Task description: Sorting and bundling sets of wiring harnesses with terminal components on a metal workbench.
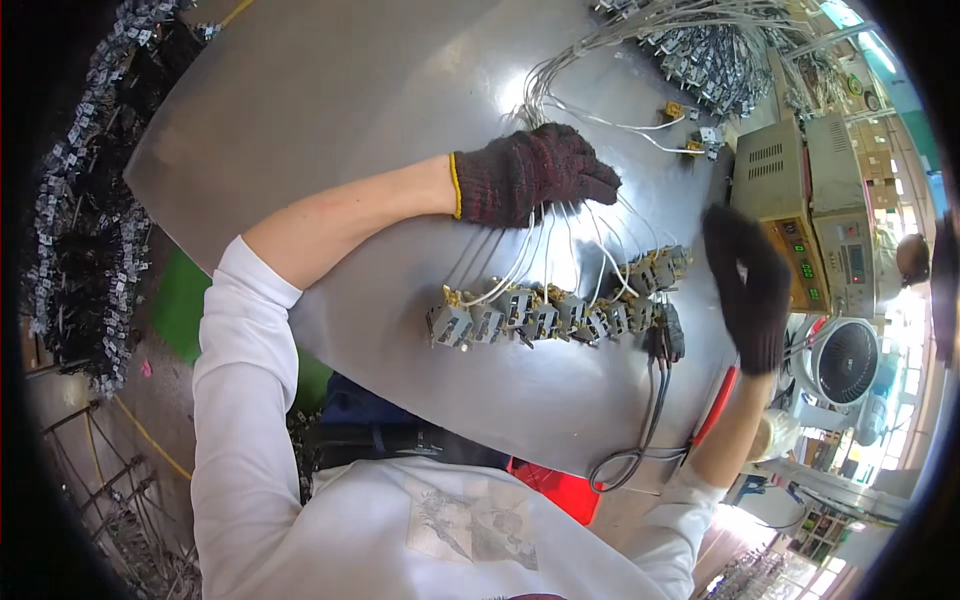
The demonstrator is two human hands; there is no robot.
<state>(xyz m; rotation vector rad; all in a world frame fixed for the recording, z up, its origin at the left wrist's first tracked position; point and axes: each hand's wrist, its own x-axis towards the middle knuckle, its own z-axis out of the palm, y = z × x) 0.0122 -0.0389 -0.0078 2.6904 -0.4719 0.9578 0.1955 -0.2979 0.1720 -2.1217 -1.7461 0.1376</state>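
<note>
My left hand (540,178), in a dark red-and-black knit glove with a yellow cuff, is closed around a bundle of white cables (534,105) above the metal tabletop. Below it the cables fan out to a row of grey metal connectors (542,318) with yellowish ends, lying on the table. A black plug (672,333) with dark leads sits against the connectors near the row's right end. To the right of the row, my right hand (745,285), in a dark glove, is raised with thumb and fingers curled together. Its fingertips are blurred; anything held there is hidden.
Beyond the right hand stand a test box with green digits (805,260) and a grey instrument (845,240). A small fan (842,360) is nearer. More cable ends (710,75) pile at the far right. A red-handled tool (715,405) lies by the leads.
</note>
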